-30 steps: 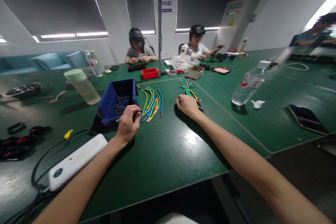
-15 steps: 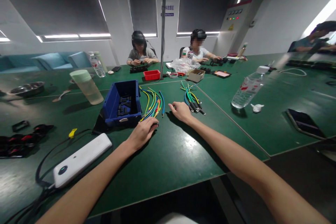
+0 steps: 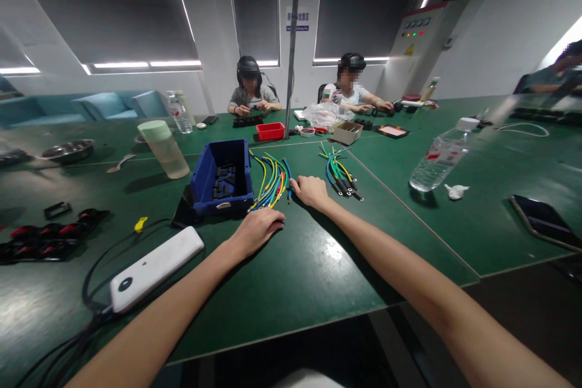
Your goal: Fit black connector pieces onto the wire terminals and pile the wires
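Observation:
A loose bundle of yellow, green and blue cables (image 3: 271, 179) lies beside a blue bin (image 3: 221, 206) that holds several small black parts (image 3: 224, 177). My left hand (image 3: 260, 231) rests on the table just below the bundle's near ends, fingers curled in; what they hold, if anything, is hidden. At the bundle's right edge lies a blue cable (image 3: 286, 168). My right hand (image 3: 311, 192) is closed, its fingertips at that cable and seemingly pinching it. To the right of this hand is a second bunch of cables (image 3: 340, 176) with black sleeves and ring terminals.
A white power bank (image 3: 157, 268) with black leads lies left, near black-and-red parts (image 3: 57, 233). A green-lidded bottle (image 3: 163, 148) stands behind the bin. To the right are a water bottle (image 3: 439, 157) and a phone (image 3: 543, 218). Co-workers sit across the table behind a red tray (image 3: 270, 131).
My right hand has moved slightly left, closing the gap to the blue cable. My left hand has drawn a little nearer to me, away from the bundle's ends. The view has turned slightly left.

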`<act>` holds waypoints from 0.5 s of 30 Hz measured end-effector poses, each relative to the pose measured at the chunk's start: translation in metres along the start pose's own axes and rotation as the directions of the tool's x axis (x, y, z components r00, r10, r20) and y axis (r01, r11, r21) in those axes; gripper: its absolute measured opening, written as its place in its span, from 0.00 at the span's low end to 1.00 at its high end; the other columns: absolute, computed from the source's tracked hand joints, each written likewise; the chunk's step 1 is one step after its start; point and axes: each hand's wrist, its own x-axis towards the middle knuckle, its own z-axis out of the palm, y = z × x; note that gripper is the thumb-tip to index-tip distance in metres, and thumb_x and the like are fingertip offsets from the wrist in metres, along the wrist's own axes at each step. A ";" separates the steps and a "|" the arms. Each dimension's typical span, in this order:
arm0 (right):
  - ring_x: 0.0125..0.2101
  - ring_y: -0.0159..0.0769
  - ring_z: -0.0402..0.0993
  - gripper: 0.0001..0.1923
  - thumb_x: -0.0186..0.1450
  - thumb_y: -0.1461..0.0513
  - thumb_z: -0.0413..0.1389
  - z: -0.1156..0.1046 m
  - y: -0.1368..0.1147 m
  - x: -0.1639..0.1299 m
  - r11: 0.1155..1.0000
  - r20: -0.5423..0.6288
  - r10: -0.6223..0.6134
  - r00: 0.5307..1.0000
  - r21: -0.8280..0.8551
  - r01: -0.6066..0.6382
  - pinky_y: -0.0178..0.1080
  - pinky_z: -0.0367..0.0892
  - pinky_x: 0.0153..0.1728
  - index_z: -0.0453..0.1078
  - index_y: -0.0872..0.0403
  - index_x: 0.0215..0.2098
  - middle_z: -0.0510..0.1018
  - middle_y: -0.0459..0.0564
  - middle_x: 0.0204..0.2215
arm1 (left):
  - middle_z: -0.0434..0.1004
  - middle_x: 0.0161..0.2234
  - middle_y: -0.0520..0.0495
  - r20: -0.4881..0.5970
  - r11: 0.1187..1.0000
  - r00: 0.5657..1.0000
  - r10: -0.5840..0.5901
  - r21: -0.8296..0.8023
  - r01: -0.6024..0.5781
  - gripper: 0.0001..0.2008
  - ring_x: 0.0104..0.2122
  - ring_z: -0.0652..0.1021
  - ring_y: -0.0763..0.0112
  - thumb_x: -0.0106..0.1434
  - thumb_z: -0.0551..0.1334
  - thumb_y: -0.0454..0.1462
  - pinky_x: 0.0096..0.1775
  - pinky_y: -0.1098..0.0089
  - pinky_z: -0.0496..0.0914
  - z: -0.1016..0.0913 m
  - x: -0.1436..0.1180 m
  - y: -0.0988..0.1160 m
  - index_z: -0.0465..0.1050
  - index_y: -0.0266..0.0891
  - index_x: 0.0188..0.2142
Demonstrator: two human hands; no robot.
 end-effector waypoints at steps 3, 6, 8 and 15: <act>0.42 0.49 0.75 0.32 0.67 0.45 0.36 0.001 -0.004 0.003 1.000 -0.003 0.002 1.000 -0.005 -0.002 0.44 0.65 0.40 0.74 0.58 0.41 0.78 0.63 0.39 | 0.76 0.38 0.46 0.019 1.000 1.000 -0.006 0.031 0.005 0.09 0.40 0.75 0.67 0.66 0.54 0.38 0.43 0.67 0.68 0.000 0.000 0.000 0.70 0.39 0.41; 0.43 0.51 0.74 0.28 0.66 0.49 0.40 0.002 -0.002 0.005 1.000 0.029 -0.002 1.000 0.000 0.002 0.44 0.65 0.41 0.75 0.59 0.42 0.78 0.65 0.40 | 0.76 0.39 0.45 0.035 0.997 0.999 -0.004 0.076 0.001 0.10 0.40 0.74 0.66 0.66 0.54 0.40 0.44 0.66 0.68 -0.003 0.001 0.001 0.70 0.39 0.43; 0.43 0.52 0.74 0.26 0.65 0.51 0.43 0.002 0.001 0.006 1.000 0.057 0.012 0.998 0.006 -0.012 0.44 0.65 0.41 0.75 0.60 0.42 0.77 0.66 0.40 | 0.76 0.39 0.45 0.047 0.994 0.999 0.004 0.105 -0.009 0.11 0.41 0.74 0.66 0.67 0.53 0.41 0.44 0.65 0.68 -0.005 0.001 0.001 0.70 0.39 0.43; 0.42 0.52 0.75 0.23 0.62 0.53 0.46 0.005 0.014 0.010 0.999 0.079 0.010 0.997 0.030 -0.012 0.43 0.66 0.39 0.74 0.60 0.41 0.77 0.67 0.40 | 0.77 0.38 0.45 0.055 0.987 0.997 0.059 0.149 -0.067 0.10 0.39 0.74 0.67 0.67 0.52 0.37 0.43 0.66 0.68 -0.003 0.003 -0.002 0.72 0.38 0.40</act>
